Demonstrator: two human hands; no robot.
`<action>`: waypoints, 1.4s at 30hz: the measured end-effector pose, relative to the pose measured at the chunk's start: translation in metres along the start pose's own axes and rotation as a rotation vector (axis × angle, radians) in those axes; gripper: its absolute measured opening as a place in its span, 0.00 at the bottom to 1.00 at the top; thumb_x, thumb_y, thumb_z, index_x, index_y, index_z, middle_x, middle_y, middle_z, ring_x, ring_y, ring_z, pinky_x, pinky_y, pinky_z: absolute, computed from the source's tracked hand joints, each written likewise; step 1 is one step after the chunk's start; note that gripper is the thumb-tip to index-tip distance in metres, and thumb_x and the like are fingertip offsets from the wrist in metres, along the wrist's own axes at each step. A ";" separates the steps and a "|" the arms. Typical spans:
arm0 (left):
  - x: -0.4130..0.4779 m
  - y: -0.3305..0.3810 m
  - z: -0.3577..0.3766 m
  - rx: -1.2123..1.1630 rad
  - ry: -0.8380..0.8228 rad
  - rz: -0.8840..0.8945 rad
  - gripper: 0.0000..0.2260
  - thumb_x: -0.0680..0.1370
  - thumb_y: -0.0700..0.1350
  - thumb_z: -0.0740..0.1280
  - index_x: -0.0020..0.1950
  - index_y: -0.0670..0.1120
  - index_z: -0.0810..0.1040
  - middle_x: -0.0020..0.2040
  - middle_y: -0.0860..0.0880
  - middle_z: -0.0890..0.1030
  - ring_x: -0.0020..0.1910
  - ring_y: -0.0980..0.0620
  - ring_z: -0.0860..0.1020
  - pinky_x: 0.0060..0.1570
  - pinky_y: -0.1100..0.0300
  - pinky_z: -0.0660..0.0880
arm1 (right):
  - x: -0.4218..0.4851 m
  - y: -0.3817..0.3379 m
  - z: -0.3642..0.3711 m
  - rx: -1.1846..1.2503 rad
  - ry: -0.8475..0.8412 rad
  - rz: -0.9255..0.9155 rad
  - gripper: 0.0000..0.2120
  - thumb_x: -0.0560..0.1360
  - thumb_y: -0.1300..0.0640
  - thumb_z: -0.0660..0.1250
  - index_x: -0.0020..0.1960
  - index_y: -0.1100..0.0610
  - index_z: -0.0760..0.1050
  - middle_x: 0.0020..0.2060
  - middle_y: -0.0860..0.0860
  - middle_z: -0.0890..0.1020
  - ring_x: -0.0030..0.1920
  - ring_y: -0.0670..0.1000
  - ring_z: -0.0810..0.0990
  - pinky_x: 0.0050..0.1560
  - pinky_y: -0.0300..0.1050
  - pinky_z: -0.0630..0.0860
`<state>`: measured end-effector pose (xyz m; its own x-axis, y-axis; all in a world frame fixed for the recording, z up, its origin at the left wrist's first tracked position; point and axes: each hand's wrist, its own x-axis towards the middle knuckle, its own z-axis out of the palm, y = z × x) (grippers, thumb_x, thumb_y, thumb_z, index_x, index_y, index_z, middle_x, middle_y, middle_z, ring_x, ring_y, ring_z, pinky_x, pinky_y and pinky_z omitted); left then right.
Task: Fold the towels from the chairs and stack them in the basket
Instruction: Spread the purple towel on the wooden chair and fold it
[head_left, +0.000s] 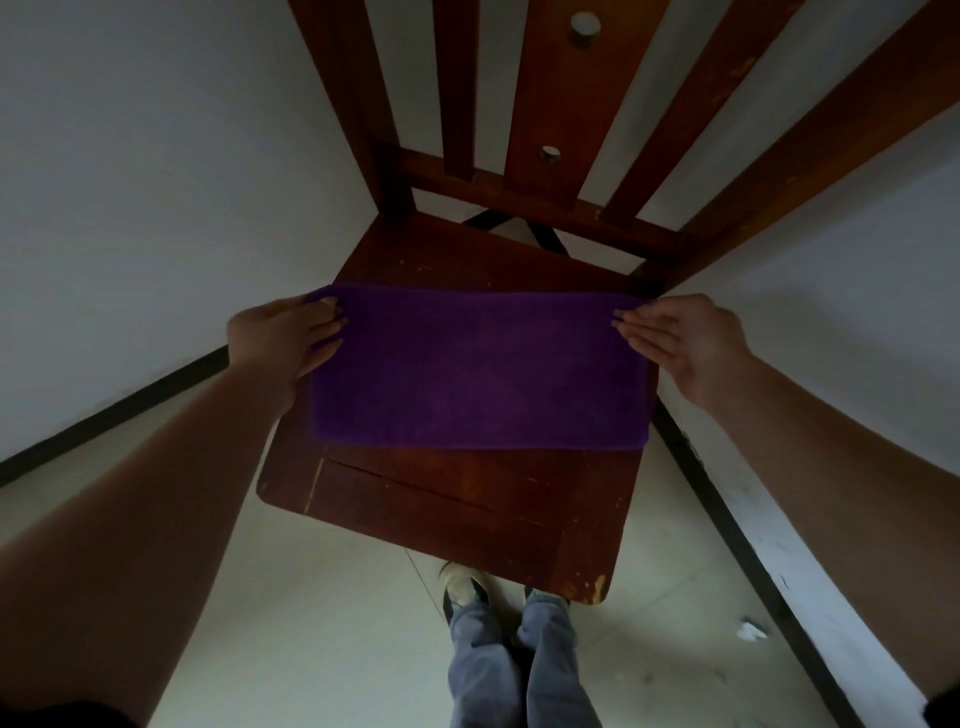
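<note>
A purple rectangular terry towel (478, 369) lies flat, folded into a wide band, across the middle of the seat of a dark brown wooden slat-back chair (447, 509). Its long edges run side to side on the seat. The left hand (280, 338) is at the seat's left edge with its fingers laid on the towel's left end. The thumb is hidden, so I cannot tell whether it pinches the cloth. The right hand (675, 343), at the seat's right edge, rests straight fingers on the towel's right end, gripping nothing.

The towel (478, 369) is plain purple, the chair (441, 514) reddish-brown (pale scuffs at edges).
</note>
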<state>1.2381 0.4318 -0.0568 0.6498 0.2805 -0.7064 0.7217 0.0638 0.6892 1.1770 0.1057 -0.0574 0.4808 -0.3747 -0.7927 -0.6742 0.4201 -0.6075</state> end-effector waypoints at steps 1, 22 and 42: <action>0.002 -0.001 0.002 -0.018 -0.002 0.000 0.13 0.78 0.33 0.64 0.62 0.34 0.75 0.45 0.45 0.82 0.42 0.52 0.82 0.41 0.61 0.82 | 0.002 0.001 0.000 0.008 -0.003 -0.006 0.04 0.75 0.65 0.64 0.44 0.63 0.77 0.47 0.57 0.84 0.48 0.51 0.83 0.55 0.41 0.79; -0.031 -0.100 -0.025 0.265 0.135 -0.128 0.13 0.75 0.52 0.70 0.39 0.47 0.71 0.41 0.47 0.77 0.49 0.44 0.80 0.51 0.47 0.79 | -0.029 0.085 -0.043 -0.495 0.007 0.122 0.13 0.72 0.48 0.72 0.53 0.52 0.77 0.46 0.45 0.79 0.46 0.44 0.75 0.50 0.46 0.70; -0.097 -0.163 -0.058 -0.045 0.139 -0.237 0.19 0.76 0.38 0.70 0.64 0.41 0.68 0.57 0.39 0.78 0.51 0.42 0.80 0.51 0.50 0.76 | -0.056 0.121 -0.077 -0.211 0.132 0.164 0.07 0.70 0.66 0.72 0.46 0.60 0.77 0.50 0.57 0.83 0.42 0.51 0.82 0.37 0.39 0.77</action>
<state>1.0438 0.4497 -0.0912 0.4230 0.3817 -0.8218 0.8364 0.1844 0.5162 1.0254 0.1136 -0.0826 0.2883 -0.4263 -0.8574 -0.8452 0.3076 -0.4371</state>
